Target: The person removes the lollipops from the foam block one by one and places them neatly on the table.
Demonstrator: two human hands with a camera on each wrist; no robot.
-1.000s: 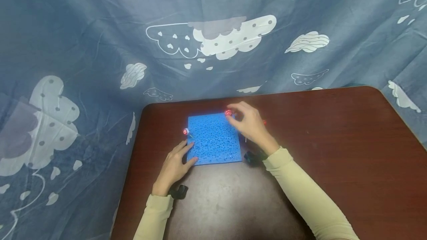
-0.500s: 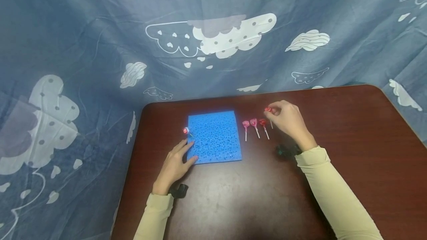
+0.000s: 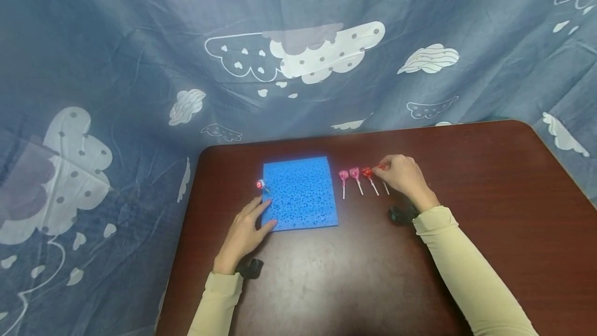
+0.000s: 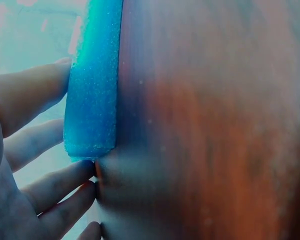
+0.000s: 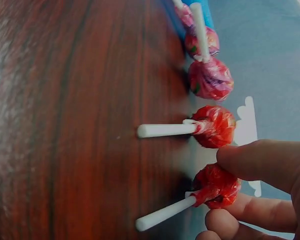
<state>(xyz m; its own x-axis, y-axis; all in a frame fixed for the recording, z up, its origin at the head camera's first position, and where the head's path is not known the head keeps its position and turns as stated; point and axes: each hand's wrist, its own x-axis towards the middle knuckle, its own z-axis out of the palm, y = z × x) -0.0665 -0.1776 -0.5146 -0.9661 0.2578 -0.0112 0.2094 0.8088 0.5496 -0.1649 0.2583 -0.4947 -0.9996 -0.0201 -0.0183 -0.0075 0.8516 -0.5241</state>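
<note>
We note a blue foam slab [image 3: 300, 191] flat on the table [image 3: 466, 180], roughly square, its top pitted all over with small dark pores, its side speckled in the left wrist view. At its left edge we log a red-and-white lollipop [image 3: 259, 184], round-headed, its thin stick slanting to the foam; whether the stick is sunk in, we cannot tell. Left hand [image 3: 243, 227] at the slab's near left corner: fingers spread and fairly straight, fingertips touching the foam, nothing pinched. Right of the slab, side by side, we count a first pink lollipop [image 3: 343, 175], a second pink lollipop [image 3: 355, 172] and a loose red lollipop [image 3: 367, 172], sticks pointing toward the person. At the row's right end the right hand [image 3: 404, 176] pinches the wrapped head of another red lollipop [image 5: 217, 186] between thumb and fingers, just beside the loose one. Wrappers glossy, crinkled, gathered at the neck; sticks white, smooth, straight. Tabletop reddish-brown, streaked like wood grain, shining toward the near side. Pale yellow sleeves [image 3: 471, 268], a little creased. Behind, we see a blue-grey curtain [image 3: 298, 4], softly folded, printed with white clouds.
</note>
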